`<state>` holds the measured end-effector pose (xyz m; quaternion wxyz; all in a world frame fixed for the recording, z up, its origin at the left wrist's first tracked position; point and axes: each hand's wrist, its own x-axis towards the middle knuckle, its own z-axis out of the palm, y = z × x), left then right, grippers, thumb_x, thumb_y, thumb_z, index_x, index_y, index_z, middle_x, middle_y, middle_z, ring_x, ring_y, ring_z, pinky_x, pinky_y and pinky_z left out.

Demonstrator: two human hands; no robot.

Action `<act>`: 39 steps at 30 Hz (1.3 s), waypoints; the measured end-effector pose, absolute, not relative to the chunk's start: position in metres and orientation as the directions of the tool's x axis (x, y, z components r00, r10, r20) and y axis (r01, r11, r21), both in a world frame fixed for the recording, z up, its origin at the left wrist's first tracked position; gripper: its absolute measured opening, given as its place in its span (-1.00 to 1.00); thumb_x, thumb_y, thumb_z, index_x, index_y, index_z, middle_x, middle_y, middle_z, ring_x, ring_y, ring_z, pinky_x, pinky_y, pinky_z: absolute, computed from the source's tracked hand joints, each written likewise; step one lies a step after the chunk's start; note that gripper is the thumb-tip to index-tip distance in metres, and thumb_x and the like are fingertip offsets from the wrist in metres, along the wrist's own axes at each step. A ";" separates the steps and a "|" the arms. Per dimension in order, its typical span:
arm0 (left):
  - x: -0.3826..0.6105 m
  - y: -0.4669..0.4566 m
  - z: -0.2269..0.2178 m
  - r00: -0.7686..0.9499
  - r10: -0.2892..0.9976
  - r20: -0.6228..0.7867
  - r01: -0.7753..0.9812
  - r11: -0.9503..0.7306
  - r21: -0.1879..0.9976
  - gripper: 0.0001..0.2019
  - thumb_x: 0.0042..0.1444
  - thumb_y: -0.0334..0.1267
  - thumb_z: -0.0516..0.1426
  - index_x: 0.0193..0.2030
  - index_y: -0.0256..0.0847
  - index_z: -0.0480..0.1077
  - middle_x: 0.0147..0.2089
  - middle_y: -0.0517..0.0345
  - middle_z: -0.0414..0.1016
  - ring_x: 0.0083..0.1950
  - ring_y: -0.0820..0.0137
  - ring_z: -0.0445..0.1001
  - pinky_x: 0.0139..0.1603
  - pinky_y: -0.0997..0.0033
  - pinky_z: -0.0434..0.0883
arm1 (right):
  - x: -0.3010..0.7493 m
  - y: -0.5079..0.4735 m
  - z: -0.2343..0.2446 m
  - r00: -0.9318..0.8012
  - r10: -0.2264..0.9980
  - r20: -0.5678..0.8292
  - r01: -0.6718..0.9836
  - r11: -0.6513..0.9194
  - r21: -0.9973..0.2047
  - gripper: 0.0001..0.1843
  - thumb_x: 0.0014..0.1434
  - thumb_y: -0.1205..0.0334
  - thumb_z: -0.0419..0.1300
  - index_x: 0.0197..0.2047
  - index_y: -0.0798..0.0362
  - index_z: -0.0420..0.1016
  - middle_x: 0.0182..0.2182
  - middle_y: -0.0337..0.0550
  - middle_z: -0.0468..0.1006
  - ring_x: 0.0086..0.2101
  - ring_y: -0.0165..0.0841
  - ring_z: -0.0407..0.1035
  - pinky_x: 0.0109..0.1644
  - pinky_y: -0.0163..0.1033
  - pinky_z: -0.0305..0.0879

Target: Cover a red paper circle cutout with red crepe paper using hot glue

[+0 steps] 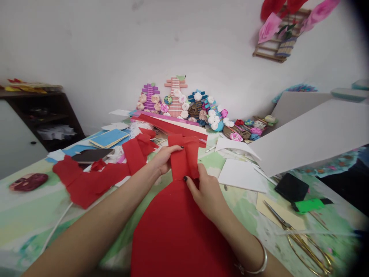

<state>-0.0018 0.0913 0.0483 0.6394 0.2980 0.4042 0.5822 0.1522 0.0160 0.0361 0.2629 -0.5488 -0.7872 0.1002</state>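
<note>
A large red piece with a rounded top and a narrow neck (178, 227) stands in front of me, its lower part cut off by the bottom of the view. Red paper (190, 154) is folded around the neck. My left hand (165, 157) pinches the neck's left edge, thumb lying across the front. On the right side, my right hand (203, 188) grips the neck lower down, with its thumb on the front and the other fingers partly hidden behind. Crumpled red crepe-like paper (92, 182) lies left of my left forearm.
Gold-handled scissors (296, 234) rest at the right, near a green marker-like item (311, 206) and a black square object (291, 187). White card (242, 175) lies beyond my right hand. Flower-decorated craft pieces (175, 98) lean against the wall. A dark phone-like slab (92, 156) sits at left.
</note>
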 end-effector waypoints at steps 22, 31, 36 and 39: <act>-0.008 0.087 0.049 -0.185 0.980 -0.079 -0.406 -0.003 0.914 -0.76 -0.34 -0.40 0.34 -0.43 -0.29 0.48 -0.47 0.15 0.58 -0.43 0.37 0.52 -0.38 0.43 0.47 | 0.147 0.004 0.036 -0.270 0.929 0.252 0.863 0.350 -0.365 -0.81 0.28 0.19 0.06 -0.12 0.13 0.31 -0.45 -0.03 0.55 -0.45 -0.20 0.43 -0.45 -0.28 0.02; 0.001 0.072 0.037 0.099 0.957 -0.271 -0.478 0.285 0.831 -0.89 -0.19 -0.41 0.25 -0.43 -0.27 0.46 -0.52 0.07 0.56 -0.51 0.29 0.52 -0.42 0.31 0.50 | 0.147 -0.002 0.047 -0.253 0.955 0.154 0.829 0.296 -0.475 -0.93 0.21 0.30 0.13 -0.24 0.10 0.31 -0.39 -0.03 0.56 -0.39 -0.24 0.42 -0.39 -0.30 0.11; 0.012 0.061 0.031 0.279 0.888 -0.367 -0.455 0.458 0.764 -0.90 -0.10 -0.26 0.20 -0.44 -0.25 0.45 -0.55 0.01 0.54 -0.53 0.21 0.51 -0.47 0.22 0.49 | 0.150 -0.027 0.042 -0.219 0.972 0.081 0.773 0.223 -0.594 -0.84 0.21 0.34 0.12 -0.11 0.09 0.32 -0.47 -0.14 0.54 -0.46 -0.29 0.41 -0.43 -0.32 0.11; 0.020 0.053 0.027 0.386 0.816 -0.431 -0.420 0.571 0.706 -0.85 -0.08 -0.22 0.18 -0.42 -0.28 0.47 -0.53 -0.01 0.55 -0.54 0.24 0.49 -0.49 0.24 0.49 | 0.153 -0.043 0.036 -0.158 0.986 0.046 0.766 0.152 -0.624 -0.86 0.23 0.31 0.10 -0.12 0.11 0.31 -0.47 -0.11 0.54 -0.49 -0.29 0.40 -0.48 -0.32 0.06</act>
